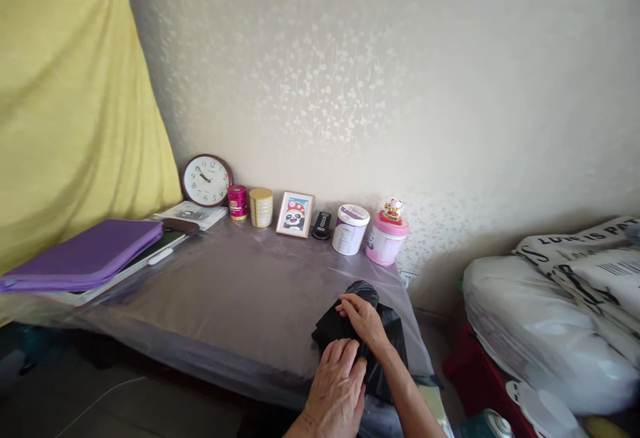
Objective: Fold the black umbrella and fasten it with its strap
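Note:
A black plastic bag (393, 331), crumpled and with something rounded under its far end, lies at the right front corner of the covered table. My left hand (336, 385) rests on its near edge, back of the hand up, with the fingers pressed together; its fingertips touch the black plastic. Farther up the bag, my right hand (364, 318) is closed on the plastic near the rounded part, thumb and fingers drawn together. What lies inside the bag is hidden.
Along the wall stand a clock (206, 181), a pink tin (238, 203), a yellow-lidded jar (261, 209), a panda picture (295, 215), a black device (323, 226) and two tubs (351, 231). A purple folder (90, 251) lies left; white bags (540, 325) are piled right.

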`<act>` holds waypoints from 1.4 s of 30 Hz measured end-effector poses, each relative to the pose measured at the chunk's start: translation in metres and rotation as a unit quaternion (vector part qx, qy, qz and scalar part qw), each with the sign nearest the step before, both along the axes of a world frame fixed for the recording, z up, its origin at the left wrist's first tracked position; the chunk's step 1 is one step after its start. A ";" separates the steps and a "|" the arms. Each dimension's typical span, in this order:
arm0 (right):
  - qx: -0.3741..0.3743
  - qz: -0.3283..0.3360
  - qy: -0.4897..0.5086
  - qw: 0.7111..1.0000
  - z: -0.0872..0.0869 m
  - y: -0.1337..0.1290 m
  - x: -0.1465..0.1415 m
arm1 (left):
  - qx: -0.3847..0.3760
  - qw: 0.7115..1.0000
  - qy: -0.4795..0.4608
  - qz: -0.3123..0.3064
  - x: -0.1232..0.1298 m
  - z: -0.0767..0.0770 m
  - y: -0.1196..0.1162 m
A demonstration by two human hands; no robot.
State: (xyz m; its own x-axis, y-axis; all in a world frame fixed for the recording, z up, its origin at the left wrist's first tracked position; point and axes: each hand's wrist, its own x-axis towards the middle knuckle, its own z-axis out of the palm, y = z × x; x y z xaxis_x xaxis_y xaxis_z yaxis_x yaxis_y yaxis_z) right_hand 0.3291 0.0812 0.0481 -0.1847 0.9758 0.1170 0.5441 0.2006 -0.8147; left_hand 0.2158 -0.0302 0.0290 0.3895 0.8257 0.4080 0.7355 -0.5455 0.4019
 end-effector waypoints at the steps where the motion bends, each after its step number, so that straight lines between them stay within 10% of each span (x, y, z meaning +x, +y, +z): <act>1: 0.006 0.007 -0.006 1.000 0.001 -0.002 0.000 | -0.004 1.000 0.005 -0.015 0.000 0.000 0.002; 16: 0.236 0.082 -0.067 0.966 -0.010 -0.035 0.023 | -0.063 0.996 0.070 -0.007 -0.001 -0.027 0.016; 23: 0.301 0.060 -0.144 0.941 -0.032 -0.007 0.039 | -0.021 0.993 0.112 0.005 -0.001 -0.042 0.018; 42: 0.169 -0.090 -0.217 0.957 -0.023 0.069 0.065 | -0.056 0.996 0.055 0.030 0.003 -0.051 0.018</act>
